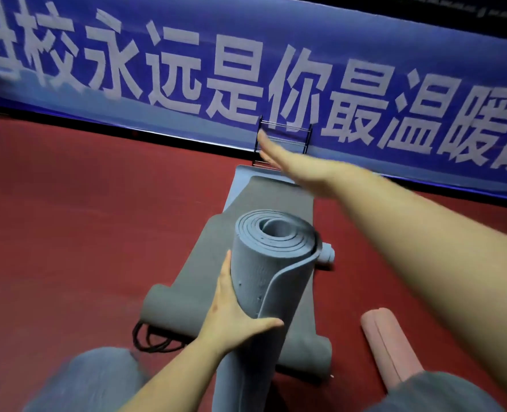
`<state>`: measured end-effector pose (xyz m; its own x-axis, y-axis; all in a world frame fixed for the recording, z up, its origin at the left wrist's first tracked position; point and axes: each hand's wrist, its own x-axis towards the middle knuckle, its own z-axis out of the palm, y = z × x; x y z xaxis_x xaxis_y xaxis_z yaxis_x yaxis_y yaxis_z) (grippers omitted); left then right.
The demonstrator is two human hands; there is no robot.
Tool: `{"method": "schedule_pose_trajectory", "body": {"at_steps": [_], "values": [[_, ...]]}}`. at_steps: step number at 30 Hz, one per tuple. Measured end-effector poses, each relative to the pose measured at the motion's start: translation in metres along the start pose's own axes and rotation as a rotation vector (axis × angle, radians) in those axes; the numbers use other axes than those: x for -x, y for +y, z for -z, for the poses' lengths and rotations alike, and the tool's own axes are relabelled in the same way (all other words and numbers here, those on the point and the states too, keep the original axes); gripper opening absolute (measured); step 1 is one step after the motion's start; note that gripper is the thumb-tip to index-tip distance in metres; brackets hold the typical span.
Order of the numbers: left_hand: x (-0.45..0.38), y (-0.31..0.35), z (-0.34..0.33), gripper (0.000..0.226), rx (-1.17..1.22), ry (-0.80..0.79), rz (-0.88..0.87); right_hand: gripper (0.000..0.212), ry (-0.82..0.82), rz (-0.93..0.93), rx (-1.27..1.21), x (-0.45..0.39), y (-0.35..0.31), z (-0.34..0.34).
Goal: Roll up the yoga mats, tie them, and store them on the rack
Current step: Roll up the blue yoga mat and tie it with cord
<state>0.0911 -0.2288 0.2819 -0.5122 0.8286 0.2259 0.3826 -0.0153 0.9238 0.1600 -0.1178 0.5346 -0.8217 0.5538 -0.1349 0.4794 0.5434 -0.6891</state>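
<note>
A rolled blue yoga mat [271, 263] stands on end in front of me, its spiral top showing and its outer flap loose. My left hand [234, 310] grips its left side. My right hand [279, 156] is stretched forward above it, flat, fingers together, holding nothing. A grey mat [213, 254] lies unrolled on the floor beneath, its near end curling up. Beyond it lies another blue mat [240, 182], flat. A thin metal rack [285, 138] stands at the banner, partly hidden by my right hand. Black ties [151, 337] lie by the grey mat's near left corner.
A rolled pink mat [392, 346] lies on the red floor [82, 218] at the lower right. A long blue banner [246, 60] with white characters runs along the far side. My knees in grey trousers fill both bottom corners.
</note>
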Motion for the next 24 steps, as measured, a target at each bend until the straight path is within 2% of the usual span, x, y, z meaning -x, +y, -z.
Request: {"method": "schedule_pose_trajectory", "body": {"at_steps": [2, 3, 5, 7, 11, 13, 16, 18, 19, 22, 24], "values": [[0.0, 0.001, -0.002, 0.144, -0.007, -0.013, -0.013, 0.069, 0.219, 0.06, 0.276, -0.007, 0.002, 0.006], [-0.001, 0.001, -0.002, 0.143, -0.009, -0.014, -0.008, 0.075, 0.25, 0.024, 0.491, -0.014, 0.016, -0.01], [-0.005, 0.001, -0.003, 0.142, -0.01, -0.01, 0.007, 0.089, 0.113, -0.078, 0.675, -0.03, 0.051, -0.055], [-0.007, 0.001, -0.002, 0.14, -0.007, 0.016, -0.009, 0.09, 0.034, -0.057, 0.575, -0.035, 0.066, -0.071], [-0.007, 0.0, -0.002, 0.138, -0.011, 0.017, -0.015, 0.078, 0.069, -0.056, -0.157, -0.007, 0.052, -0.044], [-0.009, 0.002, -0.004, 0.137, -0.014, 0.012, -0.042, 0.068, 0.181, 0.064, -0.175, 0.004, 0.063, -0.046], [-0.017, -0.001, -0.007, 0.137, -0.012, 0.018, -0.042, 0.067, 0.564, 0.202, -0.016, 0.015, 0.091, -0.062], [-0.024, -0.004, -0.008, 0.137, -0.009, 0.037, -0.039, 0.08, 0.794, 0.205, -0.049, 0.03, 0.113, -0.086], [-0.027, -0.004, -0.008, 0.135, 0.006, 0.058, -0.031, 0.091, 0.824, 0.161, -0.091, 0.036, 0.121, -0.102], [-0.034, 0.002, -0.018, 0.121, 0.022, 0.14, -0.015, 0.13, 0.697, 0.042, -0.221, 0.038, 0.123, -0.147], [-0.037, 0.006, -0.026, 0.108, 0.009, 0.168, -0.028, 0.145, 0.688, -0.005, -0.246, 0.026, 0.115, -0.155]]}}
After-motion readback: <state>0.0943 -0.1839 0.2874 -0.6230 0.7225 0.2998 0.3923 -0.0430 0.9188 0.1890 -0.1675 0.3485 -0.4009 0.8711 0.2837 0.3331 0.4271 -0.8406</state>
